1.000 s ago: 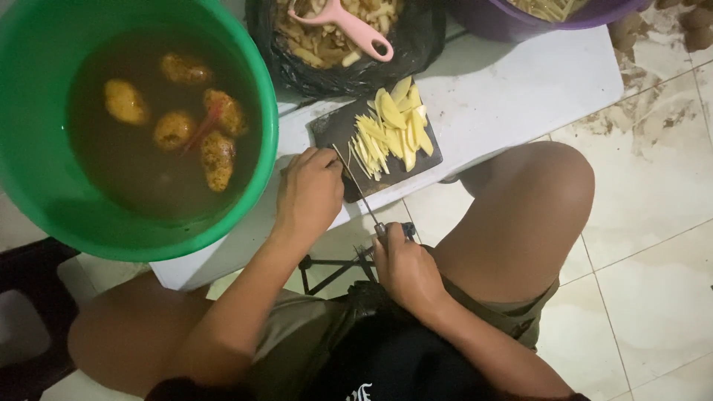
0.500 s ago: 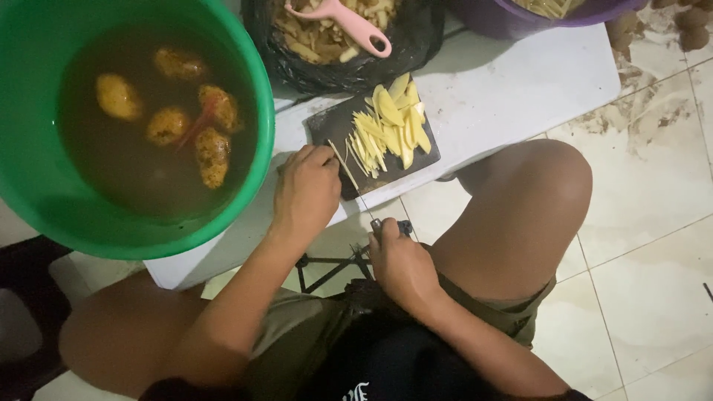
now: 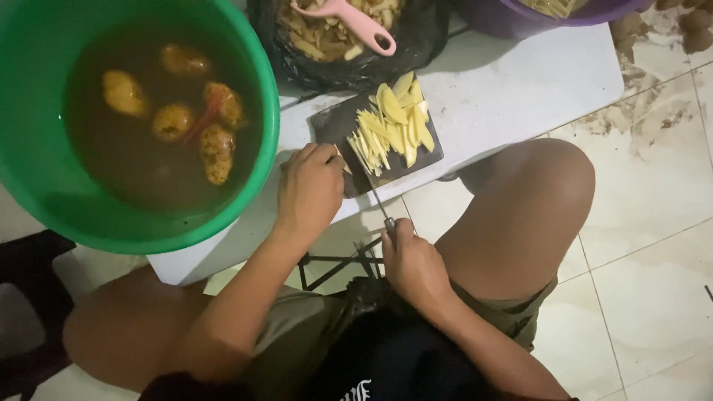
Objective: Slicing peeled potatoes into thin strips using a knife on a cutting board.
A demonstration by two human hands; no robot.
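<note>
My left hand (image 3: 310, 191) rests on the near left corner of a dark cutting board (image 3: 334, 126), fingers curled over a pale potato piece that is mostly hidden. My right hand (image 3: 411, 260) grips the handle of a knife (image 3: 376, 199) whose thin blade points up onto the board. A pile of yellow potato strips and slices (image 3: 394, 126) lies on the board's right half. The board sits on a low white table (image 3: 520, 82).
A large green tub (image 3: 252, 89) of brown water with several whole potatoes stands at the left. Behind the board, a black bag of peelings (image 3: 431, 37) holds a pink peeler (image 3: 356, 22). A purple basin (image 3: 512, 18) sits at the top. My bare knee (image 3: 542, 193) is at the right over tiled floor.
Both hands have stayed at the board's near edge with only small shifts. The knife still points at the strips.
</note>
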